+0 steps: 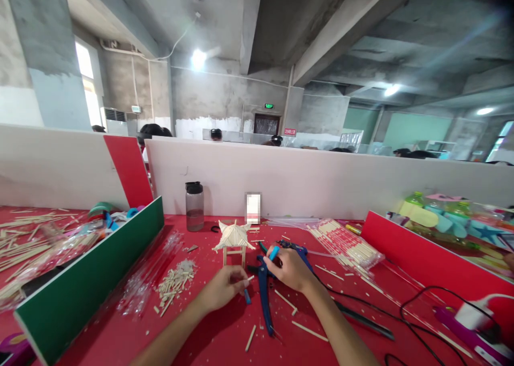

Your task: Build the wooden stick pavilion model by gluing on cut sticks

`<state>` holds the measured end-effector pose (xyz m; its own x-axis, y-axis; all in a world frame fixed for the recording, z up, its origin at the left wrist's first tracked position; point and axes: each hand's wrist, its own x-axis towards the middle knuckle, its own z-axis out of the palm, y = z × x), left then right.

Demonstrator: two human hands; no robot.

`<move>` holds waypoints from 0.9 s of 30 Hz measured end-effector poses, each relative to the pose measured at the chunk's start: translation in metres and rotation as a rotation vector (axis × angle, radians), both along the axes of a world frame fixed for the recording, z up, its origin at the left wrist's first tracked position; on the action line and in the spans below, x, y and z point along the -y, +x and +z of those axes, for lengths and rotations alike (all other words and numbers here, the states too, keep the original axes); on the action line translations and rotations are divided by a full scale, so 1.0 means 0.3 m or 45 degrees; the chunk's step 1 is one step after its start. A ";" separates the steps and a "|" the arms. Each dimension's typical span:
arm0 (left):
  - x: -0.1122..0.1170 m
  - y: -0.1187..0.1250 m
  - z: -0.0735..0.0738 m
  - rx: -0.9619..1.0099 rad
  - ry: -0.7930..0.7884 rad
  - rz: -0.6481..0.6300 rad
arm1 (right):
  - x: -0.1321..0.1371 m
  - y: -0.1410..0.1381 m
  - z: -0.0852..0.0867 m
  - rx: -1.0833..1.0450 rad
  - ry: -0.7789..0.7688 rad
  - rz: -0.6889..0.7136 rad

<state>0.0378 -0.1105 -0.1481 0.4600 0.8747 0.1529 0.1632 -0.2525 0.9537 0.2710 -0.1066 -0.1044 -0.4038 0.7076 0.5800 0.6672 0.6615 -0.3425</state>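
My left hand [221, 288] is closed in a pinch on a short wooden stick, just below a small pavilion model [234, 241] built of sticks on the red table [209, 339]. My right hand [289, 268] is closed around the blue-handled cutting pliers [264, 296], whose long handles point toward me. The pliers' jaws meet the stick between my two hands. A pile of cut stick pieces [176, 283] lies to the left of my left hand.
A dark water bottle [194, 206] stands by the white divider. A green board [92, 280] walls off the left, a red board [425, 264] the right. Packs of sticks [345, 245] lie at the right. Black cables [405, 315] and a glue gun [474, 323] sit near right.
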 end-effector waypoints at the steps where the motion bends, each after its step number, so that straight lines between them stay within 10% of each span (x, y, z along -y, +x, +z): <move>1: 0.003 0.002 0.000 -0.013 0.001 -0.010 | 0.000 -0.003 -0.004 0.020 -0.011 0.002; 27: 0.038 0.015 0.014 -0.081 -0.166 -0.148 | 0.011 -0.010 -0.004 0.064 -0.060 0.012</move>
<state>0.0423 -0.1219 -0.1438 0.5640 0.8257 0.0092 0.2013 -0.1483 0.9682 0.2678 -0.1099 -0.1056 -0.4382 0.7297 0.5249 0.6783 0.6516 -0.3397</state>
